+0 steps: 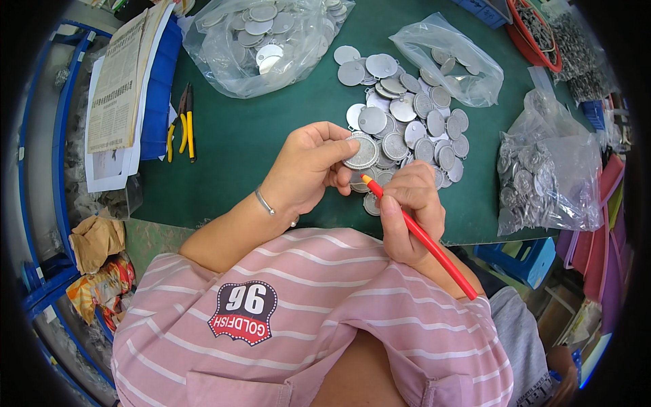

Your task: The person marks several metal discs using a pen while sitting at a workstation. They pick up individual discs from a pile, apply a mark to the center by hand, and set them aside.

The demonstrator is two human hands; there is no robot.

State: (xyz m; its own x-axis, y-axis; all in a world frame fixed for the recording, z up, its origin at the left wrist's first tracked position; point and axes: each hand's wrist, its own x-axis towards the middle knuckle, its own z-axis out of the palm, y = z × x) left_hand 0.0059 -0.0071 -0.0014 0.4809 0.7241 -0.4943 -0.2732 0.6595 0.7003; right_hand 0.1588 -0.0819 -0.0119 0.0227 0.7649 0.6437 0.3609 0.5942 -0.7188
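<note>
Between the thumb and fingers of my left hand (305,166) is a round silver-grey metal medallion (361,152) with a raised rim and textured face. My right hand (412,210) grips a red pencil (439,256), its yellowish tip pointing up and left, just below the medallion. Whether the tip touches anything I cannot tell. Close beyond both hands spreads a loose pile of similar round metal medallions (403,107), some with small loops on their edges.
A green table (230,156) carries a clear bag of discs (264,47), a smaller open bag (468,74) and a bag of metal parts (549,169). Yellow-handled pliers (190,129) lie by a blue bin (159,88) topped with papers. A red basket (536,34) stands far right.
</note>
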